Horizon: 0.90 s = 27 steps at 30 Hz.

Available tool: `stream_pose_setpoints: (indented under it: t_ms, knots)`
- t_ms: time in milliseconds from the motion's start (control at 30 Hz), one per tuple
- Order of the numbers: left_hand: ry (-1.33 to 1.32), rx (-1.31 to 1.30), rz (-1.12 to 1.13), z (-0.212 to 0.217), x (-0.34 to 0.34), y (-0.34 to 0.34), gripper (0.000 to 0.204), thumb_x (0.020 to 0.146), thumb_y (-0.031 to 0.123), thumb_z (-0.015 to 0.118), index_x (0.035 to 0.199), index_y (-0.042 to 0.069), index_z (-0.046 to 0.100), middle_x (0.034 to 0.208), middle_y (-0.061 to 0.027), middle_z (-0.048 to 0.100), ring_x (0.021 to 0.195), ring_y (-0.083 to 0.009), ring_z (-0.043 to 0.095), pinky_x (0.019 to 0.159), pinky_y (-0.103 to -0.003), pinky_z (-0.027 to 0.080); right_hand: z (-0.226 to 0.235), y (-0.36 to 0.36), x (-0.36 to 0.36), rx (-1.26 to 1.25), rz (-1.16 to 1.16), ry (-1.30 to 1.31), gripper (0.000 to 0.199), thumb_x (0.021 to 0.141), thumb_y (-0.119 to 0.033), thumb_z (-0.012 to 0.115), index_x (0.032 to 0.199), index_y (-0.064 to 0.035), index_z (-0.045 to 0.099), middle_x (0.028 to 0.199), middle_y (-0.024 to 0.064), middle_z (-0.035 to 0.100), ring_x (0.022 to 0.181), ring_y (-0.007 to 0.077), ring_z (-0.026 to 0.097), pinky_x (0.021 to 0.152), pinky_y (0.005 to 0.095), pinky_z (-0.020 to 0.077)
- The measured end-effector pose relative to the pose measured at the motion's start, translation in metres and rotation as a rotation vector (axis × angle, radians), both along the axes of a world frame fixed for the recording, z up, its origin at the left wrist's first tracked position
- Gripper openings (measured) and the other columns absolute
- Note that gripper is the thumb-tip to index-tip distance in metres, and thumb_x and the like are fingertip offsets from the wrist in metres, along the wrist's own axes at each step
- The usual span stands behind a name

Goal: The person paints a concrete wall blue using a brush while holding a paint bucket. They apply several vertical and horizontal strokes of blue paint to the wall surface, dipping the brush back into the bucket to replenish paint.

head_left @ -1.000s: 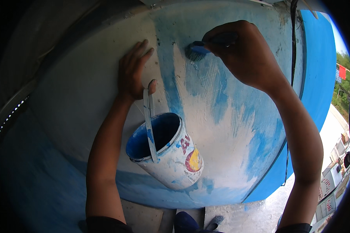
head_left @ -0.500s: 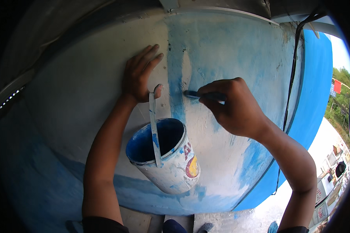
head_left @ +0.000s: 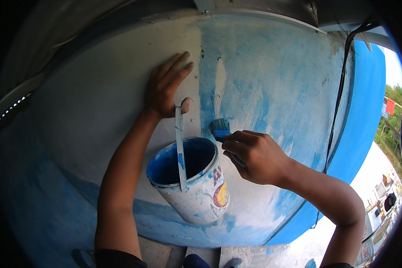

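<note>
Fingers spread, my left hand (head_left: 165,87) rests against the wall (head_left: 120,94). A pale, blue-stained strap (head_left: 179,143) is looped over its thumb. From that strap hangs a tilted white paint bucket (head_left: 203,198), blue paint coating its inside. My right hand (head_left: 259,158) is closed round the handle of a blue paintbrush (head_left: 220,128). The brush's dark bristles point up and touch or nearly touch the wall, just above the bucket's right rim. Streaky blue paint (head_left: 250,105) covers much of the wall's right part, with pale patches between. How much paint is in the bucket is hidden.
Dark cables (head_left: 338,102) run down the wall's right side, beside a bright blue strip (head_left: 366,102). A metal edge (head_left: 272,18) crosses the top. My foot (head_left: 195,261) shows at the bottom, by the floor (head_left: 272,257). Assorted objects (head_left: 384,210) stand outside at right.
My right hand has moved down with the paintbrush, and the bristles now point upward. Fresh blue streaks show on the wall right of the pale patch. My left hand stays on the wall.
</note>
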<state>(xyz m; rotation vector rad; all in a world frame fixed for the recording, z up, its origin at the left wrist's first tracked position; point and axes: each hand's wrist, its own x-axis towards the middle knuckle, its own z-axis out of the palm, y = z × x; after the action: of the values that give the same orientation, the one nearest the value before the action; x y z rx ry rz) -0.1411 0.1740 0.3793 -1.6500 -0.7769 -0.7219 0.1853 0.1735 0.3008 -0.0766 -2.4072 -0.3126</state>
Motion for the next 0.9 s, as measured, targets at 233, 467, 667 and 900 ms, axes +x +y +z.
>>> stream_pose_setpoints:
  t_ms: [233, 467, 667, 900]
  knots:
    - [-0.020, -0.067, 0.119, -0.008, -0.007, -0.001, 0.081, 0.092, 0.057, 0.049, 0.158, 0.010, 0.053, 0.167, -0.0184, 0.046, 0.156, -0.0372, 0.040, 0.124, -0.057, 0.035, 0.111, 0.013, 0.001, -0.129, -0.042, 0.474, 0.018, 0.097, 0.002, 0.069, 0.111, 0.0036, 0.080, 0.109, 0.0227, 0.080, 0.097, 0.0341, 0.080, 0.089, 0.0401, 0.0636]
    - [-0.012, -0.136, 0.218, -0.013, -0.012, -0.002, 0.090, 0.097, 0.067, 0.039, 0.164, 0.008, 0.042, 0.172, -0.0199, 0.035, 0.160, -0.0390, 0.032, 0.128, -0.058, 0.027, 0.085, 0.029, -0.014, 0.429, -0.209, 0.387, 0.026, 0.088, 0.004, 0.073, 0.112, -0.0014, 0.077, 0.126, 0.0174, 0.074, 0.105, 0.0300, 0.077, 0.088, 0.0379, 0.0658]
    - [-0.025, -0.143, 0.220, -0.011, -0.009, 0.000, 0.092, 0.096, 0.070, 0.040, 0.164, 0.008, 0.041, 0.173, -0.0190, 0.035, 0.161, -0.0374, 0.031, 0.129, -0.057, 0.025, 0.024, -0.007, -0.018, 0.257, -0.097, -0.198, 0.014, 0.093, -0.002, 0.069, 0.103, 0.0021, 0.078, 0.121, 0.0263, 0.075, 0.104, 0.0336, 0.079, 0.079, 0.0377, 0.0668]
    - [-0.009, -0.142, 0.247, -0.011, -0.009, 0.000, 0.092, 0.094, 0.066, 0.042, 0.165, 0.008, 0.040, 0.173, -0.0202, 0.034, 0.160, -0.0383, 0.031, 0.128, -0.057, 0.026, 0.107, 0.019, -0.012, -0.205, -0.033, 0.146, 0.019, 0.093, 0.005, 0.068, 0.106, 0.0007, 0.082, 0.109, 0.0214, 0.080, 0.099, 0.0330, 0.080, 0.097, 0.0405, 0.0614]
